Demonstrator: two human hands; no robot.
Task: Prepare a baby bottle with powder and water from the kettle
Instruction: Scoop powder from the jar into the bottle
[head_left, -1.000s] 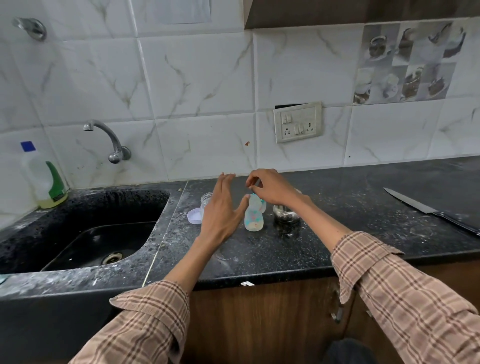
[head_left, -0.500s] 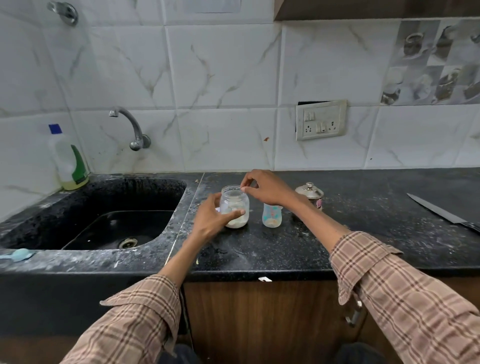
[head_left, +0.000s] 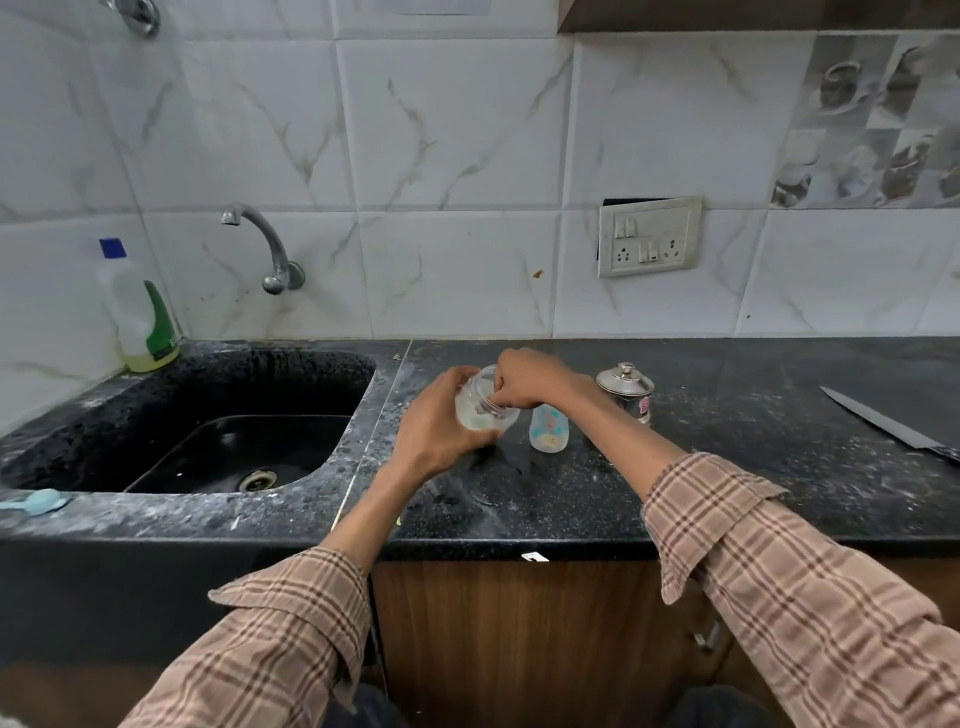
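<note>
My left hand (head_left: 439, 421) grips a clear plastic jar (head_left: 480, 410) with pale powder at its bottom and holds it tilted above the counter, mouth turned to the right. The fingertips of my right hand (head_left: 530, 379) reach into the jar's mouth; whether they pinch anything is hidden. Just right of the jar a small open baby bottle (head_left: 548, 428) stands upright on the black counter (head_left: 727, 467), with a little pale powder inside. A small steel kettle-like pot with a lid (head_left: 626, 389) stands behind my right forearm.
A black sink (head_left: 208, 441) with a wall tap (head_left: 260, 244) lies to the left, a dish-soap bottle (head_left: 137, 306) at its back corner. A long knife (head_left: 893, 423) lies at the far right. A light-blue scoop (head_left: 39, 503) rests on the sink's front rim.
My left hand has lifted the jar off the counter and tilted it. My right hand's fingers went from the jar's rim into its mouth. The camera moved closer.
</note>
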